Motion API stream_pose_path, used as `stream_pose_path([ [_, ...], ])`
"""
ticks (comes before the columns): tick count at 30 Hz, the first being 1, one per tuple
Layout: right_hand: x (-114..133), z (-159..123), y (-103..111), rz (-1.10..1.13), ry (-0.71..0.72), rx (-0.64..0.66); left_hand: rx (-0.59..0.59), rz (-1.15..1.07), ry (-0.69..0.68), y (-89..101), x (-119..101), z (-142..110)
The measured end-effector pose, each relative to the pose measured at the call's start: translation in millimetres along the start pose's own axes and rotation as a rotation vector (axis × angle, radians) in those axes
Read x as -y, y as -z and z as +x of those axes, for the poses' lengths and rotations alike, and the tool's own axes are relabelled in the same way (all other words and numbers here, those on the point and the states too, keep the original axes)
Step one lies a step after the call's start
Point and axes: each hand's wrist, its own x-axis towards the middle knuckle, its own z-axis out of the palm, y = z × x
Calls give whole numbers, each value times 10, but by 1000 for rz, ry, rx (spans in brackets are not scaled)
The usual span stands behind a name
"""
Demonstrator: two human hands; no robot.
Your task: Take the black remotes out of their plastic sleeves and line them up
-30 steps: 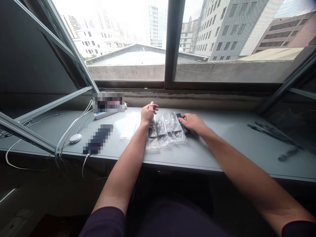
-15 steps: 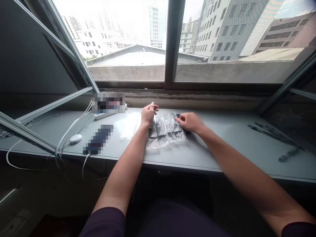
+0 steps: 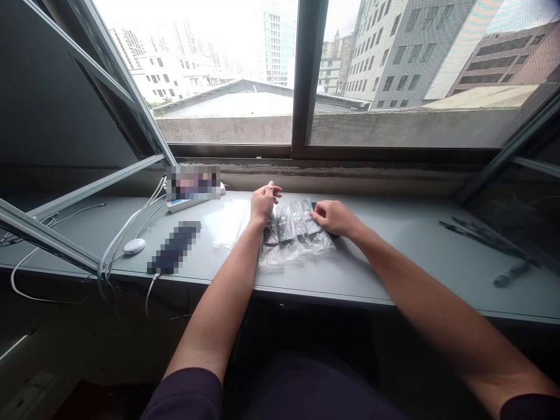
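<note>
Several clear plastic bags (image 3: 300, 224) lie side by side and overlapping on the desk, each with dark or grey flat pieces inside. My left hand (image 3: 263, 201) rests over the left end of the row, its wrist partly covering the leftmost bag. Its fingers are loosely bent and apart, with nothing visible in them. At the row's right end, my right hand (image 3: 335, 216) is closed, thumb and index finger pinching the upper right edge of the rightmost bag. Beneath that hand, a dark flat object shows only in part.
Clear plastic sheets or bags (image 3: 230, 224) lie left of my left hand. Further left are a white round device (image 3: 134, 246), cables (image 3: 105, 256) and a white power strip (image 3: 188, 202). A metal frame (image 3: 94, 175) leans at left; dark rods (image 3: 485, 236) lie at right.
The rightmost bag has shifted slightly to the right and its contents look lighter. My right hand has moved very little, and my left hand is almost still.
</note>
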Motion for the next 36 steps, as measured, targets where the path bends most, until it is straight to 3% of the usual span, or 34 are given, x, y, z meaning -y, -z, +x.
stream_pose_path([
  [13,119,-16,50,128,38,-172,9,-53,14,-13,-67,-33],
  [25,202,-59,109,212,41,-380,173,-132,-33,-44,-40,-30],
  [31,348,-129,84,338,43,-275,284,-254,81,-75,-56,-32],
  [36,443,-180,30,476,64,-220,287,-284,85,-92,18,-4],
])
